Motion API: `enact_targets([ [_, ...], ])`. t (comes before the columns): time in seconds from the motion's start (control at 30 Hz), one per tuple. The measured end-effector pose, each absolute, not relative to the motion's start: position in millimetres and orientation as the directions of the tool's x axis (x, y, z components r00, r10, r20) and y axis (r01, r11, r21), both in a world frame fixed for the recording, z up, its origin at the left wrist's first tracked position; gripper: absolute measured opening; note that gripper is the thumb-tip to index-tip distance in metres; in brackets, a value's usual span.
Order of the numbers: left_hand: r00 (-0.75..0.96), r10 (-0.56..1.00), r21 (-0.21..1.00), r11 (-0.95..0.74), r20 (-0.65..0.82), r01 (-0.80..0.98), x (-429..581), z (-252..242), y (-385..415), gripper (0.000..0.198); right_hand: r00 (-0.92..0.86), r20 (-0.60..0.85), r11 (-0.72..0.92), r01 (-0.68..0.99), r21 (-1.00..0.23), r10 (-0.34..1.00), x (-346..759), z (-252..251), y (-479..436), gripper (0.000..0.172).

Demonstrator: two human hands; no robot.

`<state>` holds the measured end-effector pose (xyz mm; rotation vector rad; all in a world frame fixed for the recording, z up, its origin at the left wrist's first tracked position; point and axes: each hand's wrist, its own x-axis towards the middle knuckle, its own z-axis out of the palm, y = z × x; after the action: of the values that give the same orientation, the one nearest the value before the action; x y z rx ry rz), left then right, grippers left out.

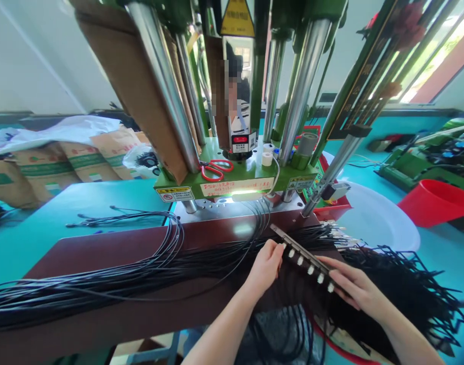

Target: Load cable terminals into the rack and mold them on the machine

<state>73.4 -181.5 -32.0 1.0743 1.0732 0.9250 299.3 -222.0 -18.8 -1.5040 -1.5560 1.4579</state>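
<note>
A long dark metal bar (300, 249) slants across the front of the brown table, with several white connector ends (311, 270) sitting in a row along its near edge. Black cables hang down from those ends. My right hand (355, 284) is closed around the bar's right end. Near its left part, my left hand (268, 266) has thumb and fingers pinched together at the leftmost white end of a cable. Part of what lies between those fingers is hidden. Behind the bar, cables run into the lit gap of the green press (232, 187).
Long black cables (140, 276) lie in a bundle along the brown table (83, 253). More cables are heaped (391, 289) at the right. Red-handled scissors (216, 170) rest on the press. A white basin (376, 218) and red bucket (437, 203) stand at right, paper sacks (57, 162) at left.
</note>
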Motion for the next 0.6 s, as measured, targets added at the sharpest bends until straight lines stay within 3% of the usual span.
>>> enact_targets([
  [0.1,0.224,0.962,0.985,0.171,-0.158,-0.039,67.1,-32.1,-188.7,0.015,-0.218,-0.327,-0.174,0.52,-0.836,0.92,317.2,-1.6,-207.2,0.06],
  [0.23,0.33,0.939,0.994,0.071,-0.096,0.087,57.7,-21.6,-202.8,0.007,-0.377,-0.227,0.112,0.695,-0.71,0.898,317.2,28.3,-159.9,0.037],
  [0.3,0.398,0.914,0.989,0.024,-0.081,0.145,51.7,-12.3,-210.7,0.006,-0.459,-0.256,0.2,0.733,-0.651,0.851,305.3,41.0,-131.2,0.032],
  [0.4,0.427,0.901,0.977,-0.017,-0.076,0.211,38.8,0.9,-220.1,0.007,-0.59,-0.327,0.331,0.738,-0.588,0.738,277.6,49.9,-91.7,0.034],
  [0.5,0.403,0.911,0.964,-0.025,-0.087,0.264,20.9,10.0,-224.5,0.007,-0.74,-0.231,0.564,0.643,-0.518,0.631,244.5,42.7,-61.6,0.031],
  [0.6,0.358,0.931,0.959,-0.035,-0.071,0.281,-2.2,13.5,-222.9,0.007,-0.756,-0.151,0.617,0.617,-0.489,0.637,216.6,23.7,-42.6,0.031],
])
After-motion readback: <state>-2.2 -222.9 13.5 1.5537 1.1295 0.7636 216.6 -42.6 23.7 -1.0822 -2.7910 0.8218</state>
